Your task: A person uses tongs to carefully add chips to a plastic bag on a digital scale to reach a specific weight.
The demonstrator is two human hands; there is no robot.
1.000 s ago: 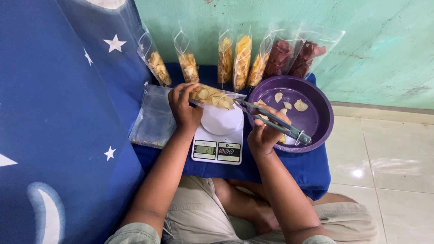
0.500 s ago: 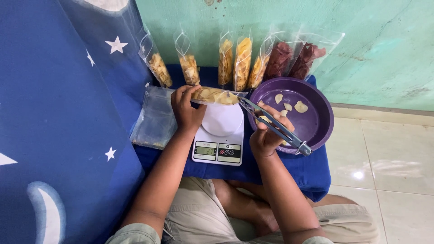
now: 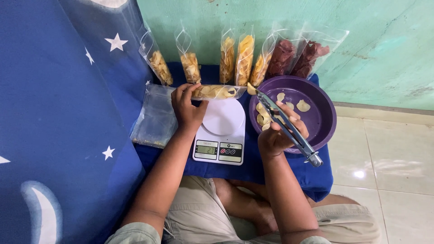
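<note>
A clear pouch of yellow chips lies sideways just above the white kitchen scale, clamped at its closed end by the left hand. The right hand, right of the scale, squeezes metal tongs gripping one chip at the pouch mouth. A purple bowl sits right of the scale; filled pouches stand behind it on the blue-covered table.

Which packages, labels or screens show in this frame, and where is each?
Pouch of pale chips: clear, held sideways over the scale by the left hand.
Filled pouches: clear, upright along the green wall, yellow and dark red chips.
Empty pouches: clear stack, left of scale.
Scale display: small greenish rectangle, white kitchen scale's front.
</note>
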